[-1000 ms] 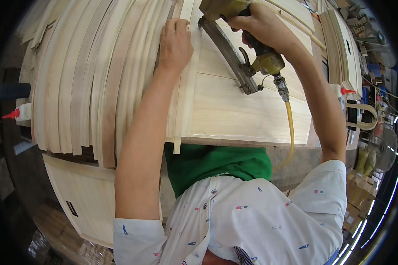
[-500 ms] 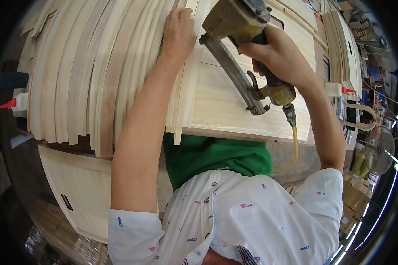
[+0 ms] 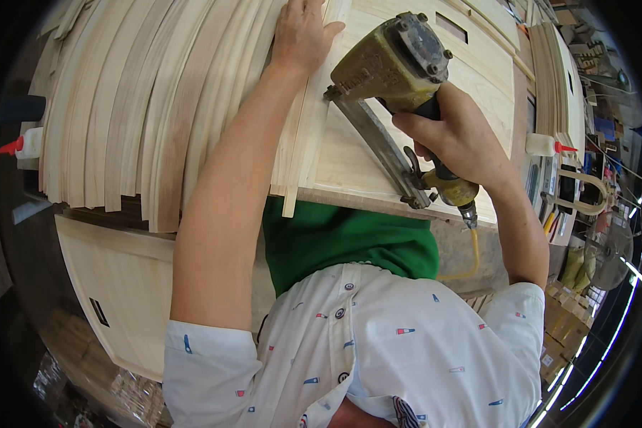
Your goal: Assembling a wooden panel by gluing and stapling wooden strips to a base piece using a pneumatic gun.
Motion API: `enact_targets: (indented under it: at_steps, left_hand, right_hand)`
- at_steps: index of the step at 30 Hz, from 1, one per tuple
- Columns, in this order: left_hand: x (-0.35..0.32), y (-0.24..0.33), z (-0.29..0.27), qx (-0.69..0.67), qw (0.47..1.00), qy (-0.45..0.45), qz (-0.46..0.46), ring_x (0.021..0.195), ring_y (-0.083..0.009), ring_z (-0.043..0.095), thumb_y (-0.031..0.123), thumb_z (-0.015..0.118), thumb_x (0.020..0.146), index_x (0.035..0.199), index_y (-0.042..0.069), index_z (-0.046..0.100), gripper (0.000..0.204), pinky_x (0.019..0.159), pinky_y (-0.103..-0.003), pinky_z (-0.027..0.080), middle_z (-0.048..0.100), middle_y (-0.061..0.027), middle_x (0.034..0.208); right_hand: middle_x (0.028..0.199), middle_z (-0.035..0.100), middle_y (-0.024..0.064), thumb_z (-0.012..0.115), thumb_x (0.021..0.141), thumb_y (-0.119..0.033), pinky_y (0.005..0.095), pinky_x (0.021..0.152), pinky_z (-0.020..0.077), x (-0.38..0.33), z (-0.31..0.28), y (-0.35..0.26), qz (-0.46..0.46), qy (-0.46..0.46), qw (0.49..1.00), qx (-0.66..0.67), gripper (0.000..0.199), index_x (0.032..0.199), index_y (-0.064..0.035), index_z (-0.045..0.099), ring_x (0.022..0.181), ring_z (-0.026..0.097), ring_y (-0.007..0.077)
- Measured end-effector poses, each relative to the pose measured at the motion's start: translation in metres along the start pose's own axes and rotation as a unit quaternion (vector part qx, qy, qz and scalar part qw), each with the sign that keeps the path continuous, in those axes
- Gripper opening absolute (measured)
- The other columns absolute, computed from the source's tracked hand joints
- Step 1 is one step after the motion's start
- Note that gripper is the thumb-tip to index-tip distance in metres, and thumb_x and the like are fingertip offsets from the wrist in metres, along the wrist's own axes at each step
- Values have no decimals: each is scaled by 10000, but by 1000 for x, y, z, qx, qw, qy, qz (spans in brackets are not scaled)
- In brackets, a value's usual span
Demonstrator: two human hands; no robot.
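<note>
In my right hand (image 3: 458, 133) is a pneumatic nail gun (image 3: 396, 68), olive-yellow and worn, with a black grip and a long slanted magazine. My fingers wrap round its grip, and a yellow air hose (image 3: 476, 246) runs from its rear end. The gun is over a pale wooden panel (image 3: 360, 153); whether its nose touches the wood I cannot tell. At the far edge of the view my left hand (image 3: 303, 37) lies on narrow wood strips (image 3: 294, 153) along the panel's left side. Its thumb is spread to the right, and its fingertips are partly cut off.
Many long wood slats (image 3: 132, 107) lie side by side on the left. Glue bottles with red tips stand at the left (image 3: 28, 145) and right (image 3: 542, 145). A stack of panels (image 3: 549, 78) is at the far right. Another panel (image 3: 121, 292) leans below the slats.
My left hand has slid farther away and a little right, its thumb now spread. My right hand and the nail gun have come lower and slightly right in the view, which has itself shifted a little.
</note>
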State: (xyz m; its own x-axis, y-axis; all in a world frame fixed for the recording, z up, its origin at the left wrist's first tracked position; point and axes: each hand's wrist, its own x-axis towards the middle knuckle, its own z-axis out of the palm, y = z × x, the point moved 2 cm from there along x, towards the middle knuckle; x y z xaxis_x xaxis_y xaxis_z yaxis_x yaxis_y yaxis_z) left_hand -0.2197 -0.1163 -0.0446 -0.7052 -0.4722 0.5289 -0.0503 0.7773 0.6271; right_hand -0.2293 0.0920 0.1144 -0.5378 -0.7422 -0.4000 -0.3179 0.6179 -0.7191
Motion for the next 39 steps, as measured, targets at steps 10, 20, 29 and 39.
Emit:
enact_targets:
  at_steps: [10,20,29,39]
  left_hand:
    - [3,-5,5,38,999,15,5,1070,-416,488,167,701,782,1119,-32,508,436,941,-465,405,510,-240,1120]
    - [5,-19,5,99,993,1,59,1145,-349,498,248,576,905,1177,14,553,360,981,-405,403,532,-174,1217]
    - [-1,-3,1,183,979,-43,77,1188,-335,475,214,525,937,1131,12,589,287,1009,-411,394,576,-153,1181]
    - [-34,36,-95,247,958,-129,-59,1035,-310,581,79,506,923,1178,15,590,276,885,-389,460,606,-177,1128]
  right_hand:
    - [816,638,232,628,795,-119,384,715,488,-28,17,1,-62,-38,995,-69,335,1061,63,537,723,615,375]
    - [688,627,59,691,786,-115,241,531,462,-105,-60,71,81,159,978,106,207,916,35,630,569,577,106]
    - [642,584,64,686,779,-161,276,457,480,-217,-127,223,186,391,878,201,220,891,2,590,502,573,147]
    - [726,592,71,705,814,-191,262,462,492,-225,-147,352,175,381,847,327,257,898,14,573,528,587,140]
